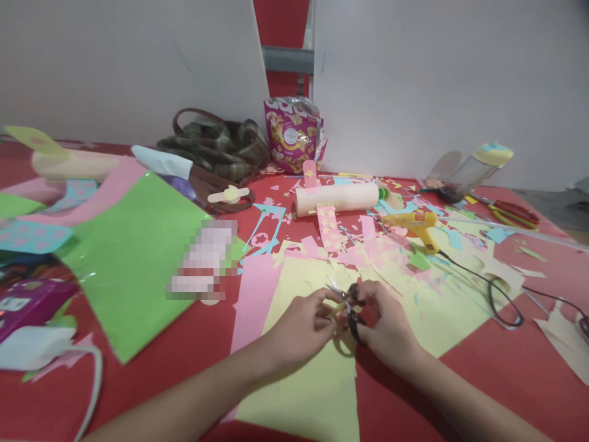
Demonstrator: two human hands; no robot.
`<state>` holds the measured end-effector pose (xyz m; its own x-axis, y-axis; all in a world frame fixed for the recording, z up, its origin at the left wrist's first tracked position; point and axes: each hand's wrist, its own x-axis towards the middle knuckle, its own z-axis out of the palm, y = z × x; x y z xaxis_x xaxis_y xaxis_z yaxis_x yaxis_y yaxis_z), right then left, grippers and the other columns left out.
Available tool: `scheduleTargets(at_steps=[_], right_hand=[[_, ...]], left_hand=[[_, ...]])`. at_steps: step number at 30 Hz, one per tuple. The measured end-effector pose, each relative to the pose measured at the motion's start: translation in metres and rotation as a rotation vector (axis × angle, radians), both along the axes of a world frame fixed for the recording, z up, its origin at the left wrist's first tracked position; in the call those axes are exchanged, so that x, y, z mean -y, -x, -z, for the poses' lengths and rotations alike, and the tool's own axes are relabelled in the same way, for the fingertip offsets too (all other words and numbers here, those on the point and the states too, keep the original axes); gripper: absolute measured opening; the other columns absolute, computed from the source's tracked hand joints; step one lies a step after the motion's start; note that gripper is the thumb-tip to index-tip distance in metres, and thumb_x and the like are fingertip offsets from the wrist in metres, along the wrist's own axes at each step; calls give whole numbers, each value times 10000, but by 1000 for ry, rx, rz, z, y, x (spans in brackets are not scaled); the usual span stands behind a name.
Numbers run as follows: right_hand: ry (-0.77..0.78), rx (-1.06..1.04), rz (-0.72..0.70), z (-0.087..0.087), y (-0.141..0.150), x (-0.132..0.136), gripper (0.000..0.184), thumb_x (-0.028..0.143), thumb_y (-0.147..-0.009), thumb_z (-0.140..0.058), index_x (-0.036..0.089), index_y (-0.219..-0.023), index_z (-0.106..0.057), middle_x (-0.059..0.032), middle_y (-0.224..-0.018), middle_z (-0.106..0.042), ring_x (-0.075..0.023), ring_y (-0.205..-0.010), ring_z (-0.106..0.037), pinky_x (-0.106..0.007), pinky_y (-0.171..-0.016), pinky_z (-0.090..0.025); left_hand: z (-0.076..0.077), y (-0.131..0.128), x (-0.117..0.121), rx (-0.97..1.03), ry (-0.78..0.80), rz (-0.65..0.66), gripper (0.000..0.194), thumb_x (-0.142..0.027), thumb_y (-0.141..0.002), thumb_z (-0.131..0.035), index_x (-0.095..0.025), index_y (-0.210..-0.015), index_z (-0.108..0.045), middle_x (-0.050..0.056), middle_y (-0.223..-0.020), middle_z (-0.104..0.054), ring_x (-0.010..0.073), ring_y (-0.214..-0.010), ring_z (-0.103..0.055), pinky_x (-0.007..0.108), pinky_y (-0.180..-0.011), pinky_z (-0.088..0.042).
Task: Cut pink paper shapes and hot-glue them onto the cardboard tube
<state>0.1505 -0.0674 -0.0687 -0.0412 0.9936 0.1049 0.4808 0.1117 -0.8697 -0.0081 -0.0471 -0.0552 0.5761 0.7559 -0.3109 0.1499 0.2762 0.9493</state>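
My right hand (388,320) grips small scissors (353,324) by their dark handle loops. The blades are parted and point up and left. Close beside it, my left hand (299,324) is closed on a small piece of yellow paper (338,309) at the blades. My fingers partly hide the piece. Both hands are above a large pale yellow paper sheet (299,393). A pink sheet (251,307) lies partly beneath that one. Beyond the hands rests a cream cardboard tube (343,199) with pink paper strips on it.
A yellow glue gun (416,228) with a black cord lies right, among paper scraps. Further right are pliers (510,215) and a clear bottle (473,172). At left are a green sheet (129,264) and a white adapter (37,347). A snack bag (292,135) stands behind.
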Motion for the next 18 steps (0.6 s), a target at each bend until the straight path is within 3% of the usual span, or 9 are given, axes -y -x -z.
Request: scheduleTargets(at_steps=[10, 15, 18], right_hand=[[-113, 90, -56, -4, -1, 0, 301, 46, -561, -530, 229, -725, -358, 0, -739, -514, -149, -648, -492, -272, -604, -409], [-37, -72, 33, 1, 0, 1, 304, 81, -567, -568, 232, -739, -368, 5, -711, -527, -152, -638, -506, -274, -592, -418], [52, -228, 34, 6, 2, 1, 304, 110, -572, -586, 234, -741, -366, 18, -670, -531, -133, -564, -504, -252, -522, -416]], left_hand=[[2, -1, 0, -10, -106, -5, 210, -190, -745, -471, -130, -944, -505, 74, -811, -622, 158, -748, -601, 269, -673, -473], [0, 1, 0, -11, -36, -62, 210, -223, -755, -469, -156, -955, -475, 63, -774, -625, 141, -641, -610, 221, -532, -464], [-2, 0, 0, -3, -12, -69, 220, -239, -752, -478, -154, -955, -466, 75, -802, -625, 140, -654, -611, 212, -531, -461]])
